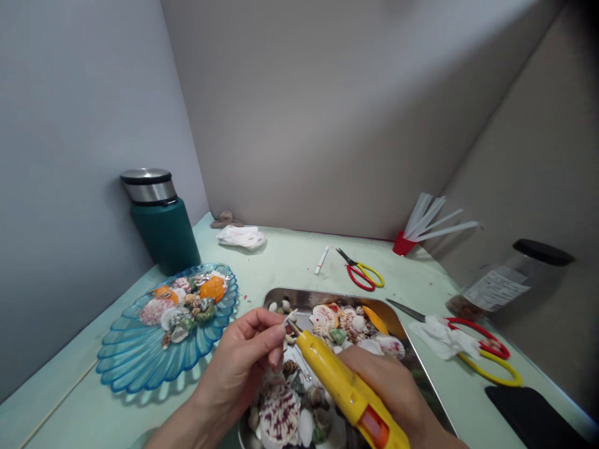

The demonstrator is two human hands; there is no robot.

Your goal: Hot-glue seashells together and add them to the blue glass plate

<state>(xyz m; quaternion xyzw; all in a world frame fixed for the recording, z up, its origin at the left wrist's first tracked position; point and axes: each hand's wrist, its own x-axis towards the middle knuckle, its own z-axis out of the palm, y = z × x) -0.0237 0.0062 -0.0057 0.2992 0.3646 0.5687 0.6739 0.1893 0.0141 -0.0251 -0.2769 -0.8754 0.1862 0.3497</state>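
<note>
My right hand (pixel 397 393) is wrapped round a yellow glue gun (pixel 341 383) with an orange trigger, its metal nozzle pointing up and left. My left hand (pixel 243 365) pinches a tiny pale piece (pixel 289 317) between thumb and forefinger, right at the nozzle tip. Both hands hover over a metal tray (pixel 423 368) filled with several seashells (pixel 349 324), among them a large purple-streaked scallop (pixel 279 416).
A blue shell-shaped glass dish (pixel 140 358) with several shells lies at left, a green flask (pixel 161 221) behind it. Red-and-yellow scissors (pixel 362 273) lie mid-table, larger scissors (pixel 484 352) and a tissue at right, a red cup of glue sticks (pixel 412 237), a jar (pixel 510 280), walls close around.
</note>
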